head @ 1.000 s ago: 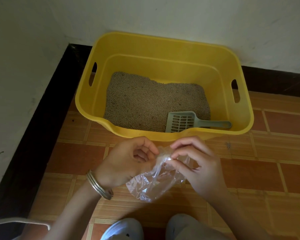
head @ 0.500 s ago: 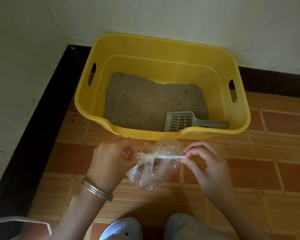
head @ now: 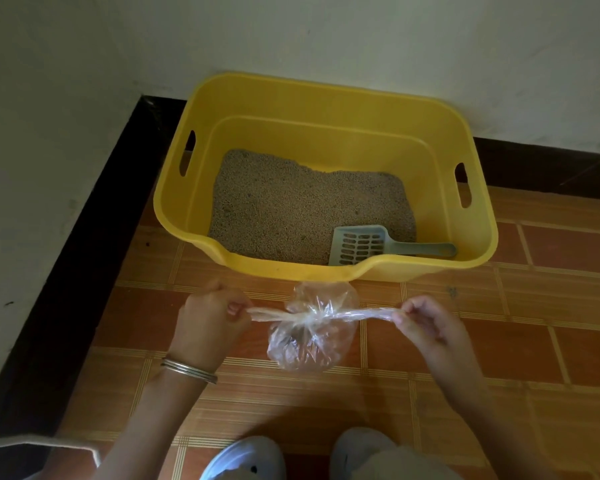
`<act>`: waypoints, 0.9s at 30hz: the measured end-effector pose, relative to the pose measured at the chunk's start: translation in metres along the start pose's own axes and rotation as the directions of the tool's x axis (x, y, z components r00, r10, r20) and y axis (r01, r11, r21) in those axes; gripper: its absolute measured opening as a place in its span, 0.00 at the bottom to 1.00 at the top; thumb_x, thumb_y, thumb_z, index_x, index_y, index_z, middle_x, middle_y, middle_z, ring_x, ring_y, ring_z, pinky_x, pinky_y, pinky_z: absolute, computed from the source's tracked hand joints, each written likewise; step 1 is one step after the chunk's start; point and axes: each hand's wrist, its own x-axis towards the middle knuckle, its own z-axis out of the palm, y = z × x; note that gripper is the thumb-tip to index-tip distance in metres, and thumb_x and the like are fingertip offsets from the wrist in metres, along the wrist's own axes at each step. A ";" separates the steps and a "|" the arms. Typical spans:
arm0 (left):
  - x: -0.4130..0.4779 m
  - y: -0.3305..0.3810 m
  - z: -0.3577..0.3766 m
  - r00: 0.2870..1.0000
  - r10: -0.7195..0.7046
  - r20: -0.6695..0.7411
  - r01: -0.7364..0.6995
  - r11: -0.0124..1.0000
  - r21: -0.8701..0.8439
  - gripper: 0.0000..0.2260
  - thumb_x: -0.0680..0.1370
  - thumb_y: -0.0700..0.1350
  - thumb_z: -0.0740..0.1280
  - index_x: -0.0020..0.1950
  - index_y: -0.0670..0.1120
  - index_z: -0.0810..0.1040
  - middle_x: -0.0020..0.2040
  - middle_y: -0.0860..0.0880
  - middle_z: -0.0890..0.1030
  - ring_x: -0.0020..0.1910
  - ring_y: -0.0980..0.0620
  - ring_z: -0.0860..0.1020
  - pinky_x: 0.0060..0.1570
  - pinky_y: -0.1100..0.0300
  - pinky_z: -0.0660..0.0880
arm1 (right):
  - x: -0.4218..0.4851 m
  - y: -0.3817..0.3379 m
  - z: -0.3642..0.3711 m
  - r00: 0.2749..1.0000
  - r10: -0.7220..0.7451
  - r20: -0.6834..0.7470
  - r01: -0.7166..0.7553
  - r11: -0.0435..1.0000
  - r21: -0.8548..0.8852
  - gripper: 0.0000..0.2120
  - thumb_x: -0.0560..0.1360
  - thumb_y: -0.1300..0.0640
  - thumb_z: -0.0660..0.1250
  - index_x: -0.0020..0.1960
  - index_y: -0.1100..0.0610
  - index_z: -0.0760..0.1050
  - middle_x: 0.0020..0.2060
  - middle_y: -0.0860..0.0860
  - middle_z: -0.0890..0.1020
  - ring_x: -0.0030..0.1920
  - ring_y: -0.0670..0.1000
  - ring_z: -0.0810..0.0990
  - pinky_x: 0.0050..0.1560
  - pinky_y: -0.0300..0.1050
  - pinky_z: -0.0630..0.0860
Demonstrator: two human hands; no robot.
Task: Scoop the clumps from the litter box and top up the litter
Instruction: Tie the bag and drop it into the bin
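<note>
A yellow litter box [head: 326, 98] stands in the corner against the wall, with tan litter [head: 291, 206] covering its floor. A grey slotted scoop [head: 364, 244] lies on the litter at the near right, handle pointing right. In front of the box a clear plastic bag [head: 312, 337] hangs over the tiled floor. My left hand [head: 210, 320] pinches one stretched end of the bag's top and my right hand [head: 426, 320] pinches the other, pulled taut and level across the bag's twisted neck.
White walls with a dark skirting strip [head: 94, 237] close the left and back sides. Orange floor tiles [head: 499, 341] extend to the right. My two white shoes [head: 246, 459] are at the bottom edge. A metal bangle [head: 187, 370] sits on my left wrist.
My hands have moved apart, drawing the bag's two top ends out sideways into a tight line. The bag has dropped lower between them. The box and scoop have not moved.
</note>
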 end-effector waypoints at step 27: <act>-0.026 0.085 -0.024 0.985 0.095 0.147 0.054 0.632 -0.773 0.13 0.72 0.31 0.69 0.51 0.46 0.79 0.48 0.50 0.83 0.42 0.56 0.81 0.43 0.68 0.75 | -0.004 -0.077 0.034 0.985 -0.170 0.037 0.164 0.978 0.130 0.04 0.74 0.61 0.66 0.43 0.57 0.71 0.36 0.53 0.79 0.36 0.49 0.80 0.39 0.40 0.75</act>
